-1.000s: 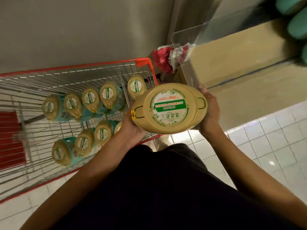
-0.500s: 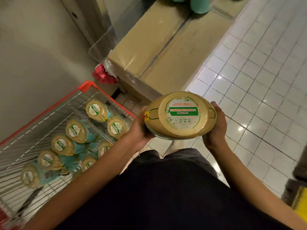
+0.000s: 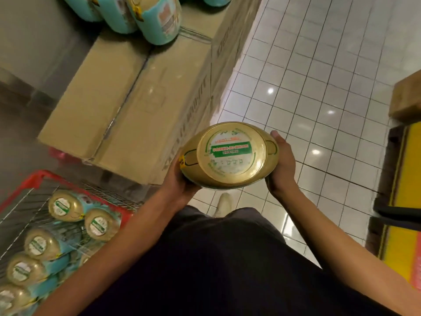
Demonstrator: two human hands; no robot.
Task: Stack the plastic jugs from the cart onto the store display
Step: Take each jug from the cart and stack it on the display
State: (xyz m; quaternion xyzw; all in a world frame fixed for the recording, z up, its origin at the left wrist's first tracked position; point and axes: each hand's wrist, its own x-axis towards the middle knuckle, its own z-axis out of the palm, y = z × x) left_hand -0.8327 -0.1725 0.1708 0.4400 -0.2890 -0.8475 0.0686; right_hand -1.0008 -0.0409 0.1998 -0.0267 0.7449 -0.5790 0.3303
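1. Gold plastic jug, its round green-and-white labelled end facing you, hangs between your two hands just right of the near corner of the brown cardboard boxes.
2. Teal-wrapped jugs stand on the boxes' far end; nearer you, the top shows plain cardboard.
3. White tiled floor lies open on your right, as far as the yellow-edged stand.
4. The red-rimmed wire cart sits near left, with more gold-ended jugs lying in it.
5. Your left hand cups the jug's left side, fingers curled beneath.
6. Your right hand clasps the right side, thumb along the edge and fingers hidden underneath.
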